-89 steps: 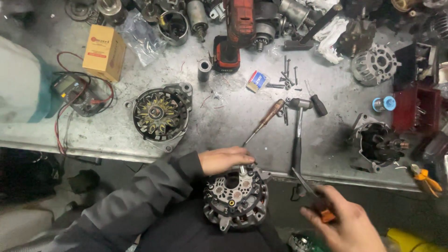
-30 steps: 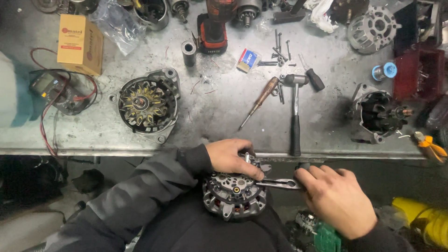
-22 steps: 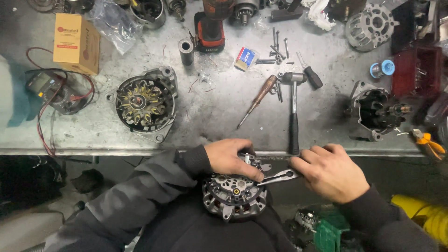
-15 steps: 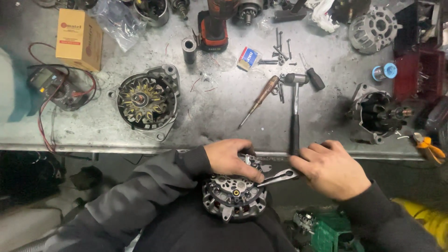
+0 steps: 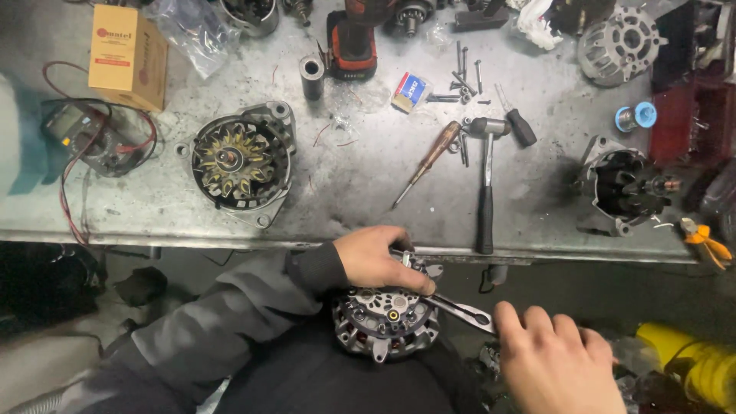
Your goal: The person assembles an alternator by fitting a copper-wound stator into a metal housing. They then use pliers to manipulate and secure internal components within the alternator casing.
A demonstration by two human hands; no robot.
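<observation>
Head view, looking down past the near edge of the worktop (image 5: 345,192).

Alternator (image 5: 386,322): sits in my lap, just below the worktop's near edge, about mid-width. End face up, round, dark windings visible at its rim.

Left hand (image 5: 379,257): lies over the alternator's far rim, fingers curled down on the housing. Grip is closed on the alternator, steadying it.

Wrench (image 5: 452,305): slim, metal. Long axis runs diagonally, from the alternator's upper right rim, next to the left fingertips, down and right toward the right hand. Head end is partly hidden under the left fingers; I cannot tell which fastener it sits on.

Right hand (image 5: 556,360): lower right, off the worktop. Fingers wrap the wrench's free end; grip is closed on the wrench. So the alternator lies up and left of this hand, along the wrench's axis. The left hand is the nearer one to the alternator, touching it.

On the worktop, untouched:
- second alternator (image 5: 238,162), left of centre, face up
- hammer (image 5: 486,184), handle pointing to the near edge
- screwdriver (image 5: 426,162), just left of the hammer
- cardboard box (image 5: 126,55), far left corner
- loose bolts (image 5: 464,80) near the far edge
</observation>
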